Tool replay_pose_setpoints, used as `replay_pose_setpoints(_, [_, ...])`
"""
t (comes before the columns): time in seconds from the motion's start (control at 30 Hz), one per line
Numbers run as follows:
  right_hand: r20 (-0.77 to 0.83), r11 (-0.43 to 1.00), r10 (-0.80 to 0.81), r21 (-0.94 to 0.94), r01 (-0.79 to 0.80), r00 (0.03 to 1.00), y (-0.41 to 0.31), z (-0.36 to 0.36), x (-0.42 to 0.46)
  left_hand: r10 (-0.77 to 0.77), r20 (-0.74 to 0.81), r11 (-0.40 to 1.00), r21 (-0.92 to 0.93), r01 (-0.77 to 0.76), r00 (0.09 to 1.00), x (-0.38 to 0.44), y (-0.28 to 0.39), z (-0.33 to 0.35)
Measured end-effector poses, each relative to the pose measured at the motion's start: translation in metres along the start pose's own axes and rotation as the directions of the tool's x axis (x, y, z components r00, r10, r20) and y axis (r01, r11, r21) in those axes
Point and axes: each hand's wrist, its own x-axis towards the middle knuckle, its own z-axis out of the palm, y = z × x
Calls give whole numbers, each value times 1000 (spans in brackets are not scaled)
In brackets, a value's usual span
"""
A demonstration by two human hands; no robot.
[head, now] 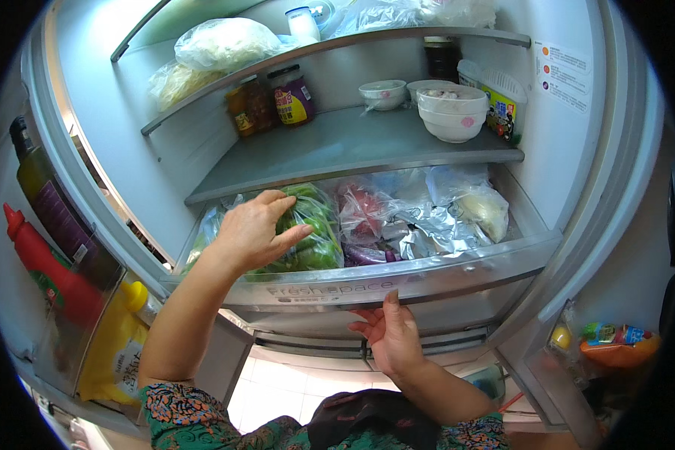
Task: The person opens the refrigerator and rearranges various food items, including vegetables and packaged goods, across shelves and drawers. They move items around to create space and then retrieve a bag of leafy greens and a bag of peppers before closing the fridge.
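Observation:
My left hand (261, 228) reaches over the pulled-out clear crisper drawer (320, 288). Its fingertips rest on a clear plastic bag of green peppers (315, 225), thumb spread from the fingers and nothing grasped. At the drawer's lower front edge is my right hand (392, 334), palm up, with the thumb against the front and the fingers under the lip. Right of the peppers lie a bagged red item (363, 211), a purple eggplant-like vegetable (365, 254) in plastic, crumpled foil (436, 230) and a bag with a pale item (484, 211).
Above the drawer, a glass shelf (337, 135) holds jars (291, 95) and white bowls (451, 112). Bagged food (228, 45) sits on the upper shelf. Bottles, including a red squeeze bottle (56, 275), fill the left door rack. An orange package (619, 351) is in the right door.

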Motion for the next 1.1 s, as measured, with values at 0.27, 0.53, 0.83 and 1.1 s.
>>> replay_pose_setpoints(0.27, [-28,997,42,-68,-44,999,-5,9,33,-24,109,945,-321,58,994,9,-36,17])
replay_pose_setpoints(0.53, [-118,997,9,-71,-17,993,-15,13,79,67,-225,997,46,-58,972,1,-29,32])
replay_pose_setpoints(0.83, [-157,984,85,-141,-108,984,-26,-1,108,-20,-476,1000,-9,18,879,37,-35,66])
replay_pose_setpoints(1.1, [-228,824,144,-512,-245,963,7,-132,18,63,-654,998,57,-34,754,52,-40,90])
